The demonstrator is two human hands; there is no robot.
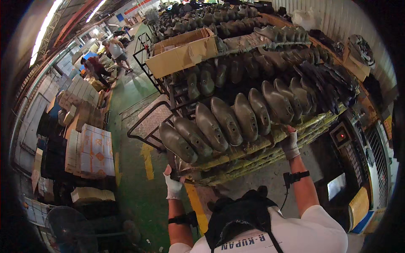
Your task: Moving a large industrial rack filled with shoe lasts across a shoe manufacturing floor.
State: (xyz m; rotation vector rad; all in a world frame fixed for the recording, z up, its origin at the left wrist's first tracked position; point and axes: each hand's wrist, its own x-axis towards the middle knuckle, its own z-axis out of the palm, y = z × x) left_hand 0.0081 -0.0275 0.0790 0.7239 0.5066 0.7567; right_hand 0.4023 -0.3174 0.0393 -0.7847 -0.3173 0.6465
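Note:
A wheeled rack (236, 159) with padded, yellowish layered shelves stands in front of me. Along its top lies a row of dark, glossy shoe lasts (211, 126), toes up and tilted, with holes near their lower ends. My left hand (174, 184), in a white glove with bare fingertips, holds the rack's near left corner; its fingers are partly hidden. My right hand (290, 144), gloved the same way, grips the shelf edge farther right, fingertips over the top. Flat dark pieces (327, 86) are heaped at the shelf's right end.
Behind are more racks of shoe lasts (236, 69) and an open cardboard box (183, 52). A black tubular handle (145, 126) juts out at left. Stacked cartons (96, 152) line the left side of the green aisle (135, 95), where two people (116, 50) stand farther back. A machine (341, 135) stands at right.

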